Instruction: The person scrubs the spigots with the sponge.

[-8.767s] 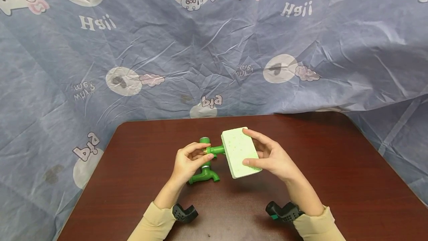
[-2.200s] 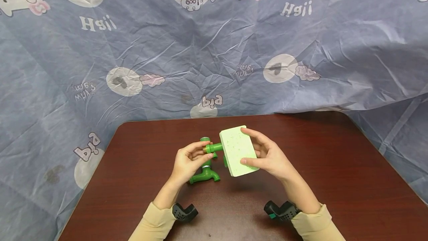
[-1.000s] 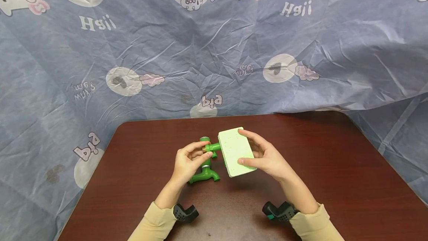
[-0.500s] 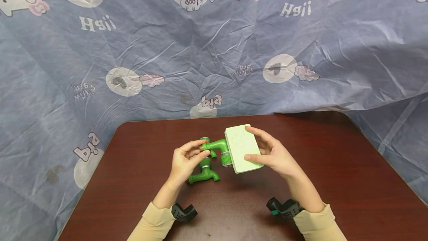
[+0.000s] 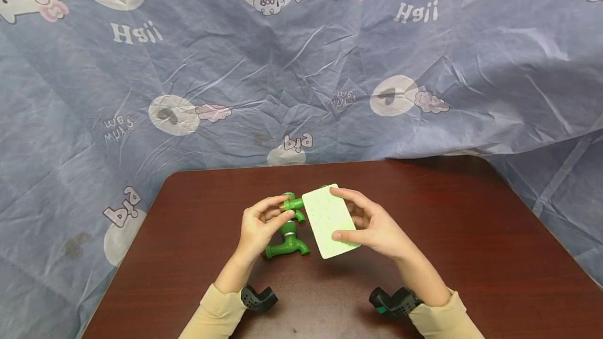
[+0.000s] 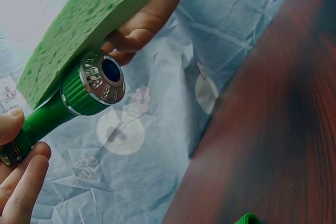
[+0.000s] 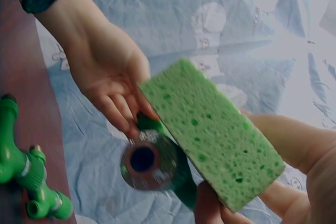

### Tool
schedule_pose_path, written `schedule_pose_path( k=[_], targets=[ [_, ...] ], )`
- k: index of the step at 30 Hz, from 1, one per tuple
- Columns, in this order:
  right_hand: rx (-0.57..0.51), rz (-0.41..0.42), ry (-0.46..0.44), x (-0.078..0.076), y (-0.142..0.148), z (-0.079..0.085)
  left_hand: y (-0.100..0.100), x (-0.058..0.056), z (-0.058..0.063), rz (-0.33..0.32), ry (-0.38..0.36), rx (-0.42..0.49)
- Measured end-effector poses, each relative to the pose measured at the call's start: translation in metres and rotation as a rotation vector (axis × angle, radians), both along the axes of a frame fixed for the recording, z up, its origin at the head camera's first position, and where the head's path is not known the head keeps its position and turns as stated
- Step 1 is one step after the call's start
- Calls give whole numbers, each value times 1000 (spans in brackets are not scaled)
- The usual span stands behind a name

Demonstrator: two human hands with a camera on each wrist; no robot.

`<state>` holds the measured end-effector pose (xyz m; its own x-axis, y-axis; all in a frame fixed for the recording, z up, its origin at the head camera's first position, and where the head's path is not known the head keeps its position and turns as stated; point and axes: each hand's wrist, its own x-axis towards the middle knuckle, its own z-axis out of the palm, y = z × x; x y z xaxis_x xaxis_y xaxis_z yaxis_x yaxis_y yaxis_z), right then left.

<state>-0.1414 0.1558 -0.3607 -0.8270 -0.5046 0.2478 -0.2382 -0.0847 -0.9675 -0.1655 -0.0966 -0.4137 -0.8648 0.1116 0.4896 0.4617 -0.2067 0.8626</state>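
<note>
My left hand (image 5: 258, 226) pinches the threaded brass end of a green faucet (image 5: 296, 204) between thumb and fingers, holding it above the table. In the left wrist view the faucet's ribbed knob with a silver rim (image 6: 100, 85) shows. A pale green sponge (image 5: 330, 221), speckled with pores, lies along the faucet's side and hides most of it in the head view. My right hand (image 5: 377, 229) grips the sponge by its right edge, thumb on the near face. From the right wrist, the sponge (image 7: 210, 135) touches the faucet beside the knob (image 7: 149, 161).
On the dark red-brown table (image 5: 452, 234), another green faucet (image 5: 287, 247) lies below the left hand. A further green spout (image 5: 299, 216) shows behind that hand. A blue patterned cloth (image 5: 301, 67) hangs behind the table.
Over the last second the sponge shifts right, then left and down along the faucet. The knob, seen half a second ago, is now hidden in the head view. The left hand has moved slightly left.
</note>
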Motion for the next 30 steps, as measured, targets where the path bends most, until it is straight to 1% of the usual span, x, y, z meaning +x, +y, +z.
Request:
schedule_pose_path(
  k=[4,8,11,14,18,21,24,26,30],
  targets=[
    [-17,0,-9,-4,9,0,-1,0,2,7,2,2],
    [-50,-51,-27,-6,14,2,0,1,1,0,-15,1],
    [-62,-64,-35,-6,11,2,1,2,0,-9,-26,-5],
    [-42,-37,-26,-4,4,1,1,2,0,-10,-21,-9],
    [-3,24,31,-1,-3,-1,-1,0,0,-2,1,3],
    [11,49,72,0,-3,-1,-4,0,1,12,-5,14],
    [2,55,89,-1,3,0,-6,0,2,20,-31,19],
    [-8,43,86,-3,8,0,-7,0,3,20,-42,18],
    [-53,10,61,-7,17,2,-6,1,4,14,-38,13]
  ],
)
